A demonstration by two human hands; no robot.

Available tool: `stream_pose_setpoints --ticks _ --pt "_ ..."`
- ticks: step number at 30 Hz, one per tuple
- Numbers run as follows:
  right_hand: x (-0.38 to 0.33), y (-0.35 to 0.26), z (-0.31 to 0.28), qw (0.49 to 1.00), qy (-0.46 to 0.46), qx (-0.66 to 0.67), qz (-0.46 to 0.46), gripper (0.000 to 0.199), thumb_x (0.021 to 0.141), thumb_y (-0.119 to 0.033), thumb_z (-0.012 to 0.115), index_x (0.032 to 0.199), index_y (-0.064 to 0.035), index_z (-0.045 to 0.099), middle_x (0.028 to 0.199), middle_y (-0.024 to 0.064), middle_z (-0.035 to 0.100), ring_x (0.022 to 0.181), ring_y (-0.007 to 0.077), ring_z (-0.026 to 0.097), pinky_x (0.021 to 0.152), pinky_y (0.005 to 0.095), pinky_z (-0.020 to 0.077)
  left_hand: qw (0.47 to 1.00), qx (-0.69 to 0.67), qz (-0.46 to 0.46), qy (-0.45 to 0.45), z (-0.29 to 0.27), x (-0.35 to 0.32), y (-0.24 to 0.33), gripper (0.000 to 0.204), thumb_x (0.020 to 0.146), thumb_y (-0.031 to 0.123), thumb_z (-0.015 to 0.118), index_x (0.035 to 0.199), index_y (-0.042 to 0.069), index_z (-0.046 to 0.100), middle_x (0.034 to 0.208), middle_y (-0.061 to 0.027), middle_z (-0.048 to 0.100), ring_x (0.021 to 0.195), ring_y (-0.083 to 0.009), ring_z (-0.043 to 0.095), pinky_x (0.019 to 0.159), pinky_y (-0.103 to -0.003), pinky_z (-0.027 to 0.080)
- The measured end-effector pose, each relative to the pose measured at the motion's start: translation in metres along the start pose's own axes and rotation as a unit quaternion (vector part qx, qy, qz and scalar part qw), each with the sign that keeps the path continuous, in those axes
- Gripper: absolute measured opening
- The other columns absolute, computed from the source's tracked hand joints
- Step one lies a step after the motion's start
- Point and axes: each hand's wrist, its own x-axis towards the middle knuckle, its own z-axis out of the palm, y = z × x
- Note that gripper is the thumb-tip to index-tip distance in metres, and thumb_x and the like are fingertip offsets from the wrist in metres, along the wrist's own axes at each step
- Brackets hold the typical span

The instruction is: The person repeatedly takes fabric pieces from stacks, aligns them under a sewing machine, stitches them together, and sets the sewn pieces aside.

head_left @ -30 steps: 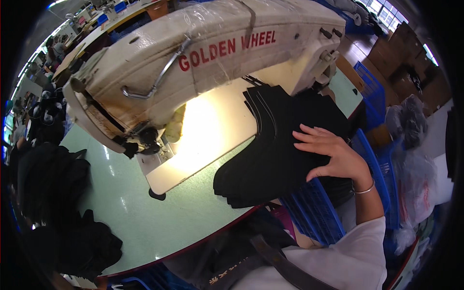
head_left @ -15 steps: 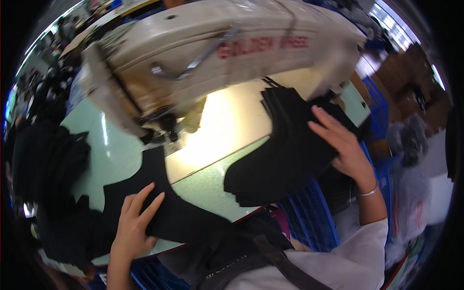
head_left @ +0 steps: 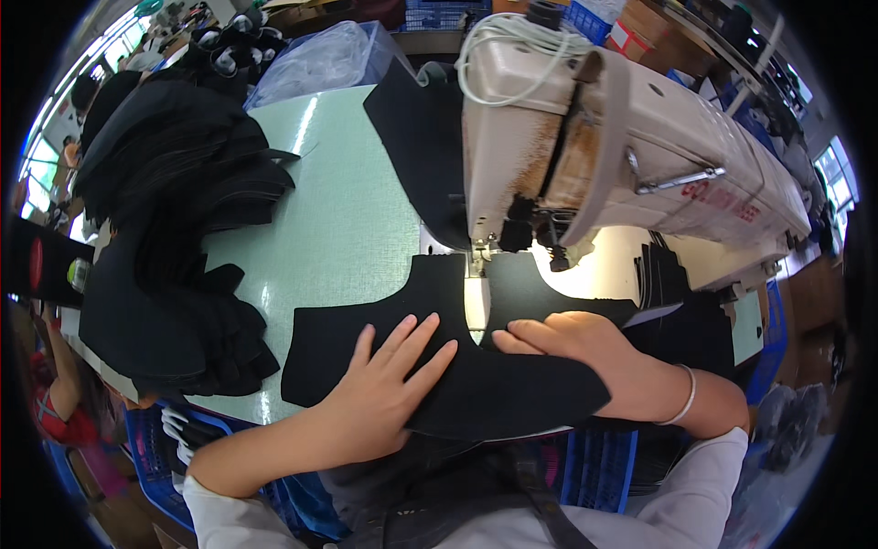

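- The flat black fabric piece with a curved cut-out edge (head_left: 457, 366) lies on the pale green table top (head_left: 338, 210), its long axis running left to right along the near table edge; an upward tab of it reaches toward the needle area.
- The fabric looks matte and soft, like felt or a thick knit, without visible pattern.
- The left hand (head_left: 384, 393) lies flat on the left part of this piece, fingers spread and pointing up-right, palm pressing down; it pinches nothing.
- The right hand (head_left: 567, 339) rests on the right part of the piece, fingers together and pointing left toward the needle; whether the fingertips grip an edge I cannot tell.
- The cream-coloured metal industrial sewing machine (head_left: 622, 156), worn and stained brown at the head, stands just behind the hands.
- A coil of white cord (head_left: 512, 46) sits on top of the machine.
- A tall stack of similar black cut pieces (head_left: 174, 229) lies on the left of the table, edges fanned out.
- A clear plastic bag (head_left: 320, 59) rests behind the table; its contents are not clear.
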Motion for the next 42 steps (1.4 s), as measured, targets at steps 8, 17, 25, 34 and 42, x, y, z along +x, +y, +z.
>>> stream_pose_setpoints --ticks 8,17,25,34,42 --pt "0.016 0.005 0.015 0.949 -0.012 -0.316 0.012 0.031 0.071 -0.008 0.061 0.100 0.0014 0.060 0.090 0.0126 0.057 0.076 0.0219 0.060 0.062 0.0338 0.0475 0.976 0.155 0.030 0.151 -0.003 0.066 0.000 0.017 0.074 0.009 0.061 0.087 0.006 0.052 0.082 -0.0091 0.042 0.074 -0.0231 0.047 0.066 -0.033 0.033" --pt "0.005 0.014 0.031 0.965 0.007 -0.259 0.026 0.051 0.071 -0.012 0.060 0.115 0.0132 0.058 0.107 0.0229 0.063 0.063 0.0181 0.058 0.053 0.0288 0.0459 0.969 0.068 0.180 0.154 0.009 0.058 -0.004 0.027 0.077 0.011 0.058 0.100 -0.002 0.058 0.109 -0.0177 0.051 0.076 -0.0213 0.055 0.067 -0.030 0.044" --pt "0.003 0.008 0.030 0.943 -0.042 -0.329 -0.003 0.052 0.071 -0.014 0.060 0.114 0.0155 0.059 0.108 0.0255 0.063 0.078 0.0246 0.058 0.063 0.0332 0.0474 0.986 0.119 0.049 0.110 0.023 0.050 0.002 0.054 0.081 0.020 0.056 0.125 -0.010 0.054 0.143 -0.0371 0.032 0.130 -0.0579 0.033 0.101 -0.063 0.036" --pt "0.002 0.014 0.037 0.955 -0.011 -0.295 -0.039 0.043 0.071 -0.015 0.060 0.102 0.0149 0.064 0.115 0.0325 0.059 0.112 0.0435 0.058 0.098 0.0460 0.0477 0.985 0.035 0.155 0.072 -0.003 0.058 -0.013 0.071 0.075 0.012 0.066 0.142 0.012 0.044 0.146 -0.0310 0.032 0.127 -0.0515 0.043 0.107 -0.053 0.039" --pt "0.001 0.009 0.033 0.937 -0.053 -0.342 -0.046 0.053 0.076 -0.011 0.056 0.120 0.0182 0.053 0.124 0.0354 0.054 0.117 0.0416 0.056 0.102 0.0432 0.0453 0.971 0.198 0.090 0.103 0.009 0.053 -0.004 0.061 0.084 0.019 0.055 0.140 -0.002 0.043 0.134 -0.0333 0.045 0.123 -0.0457 0.047 0.100 -0.050 0.044"
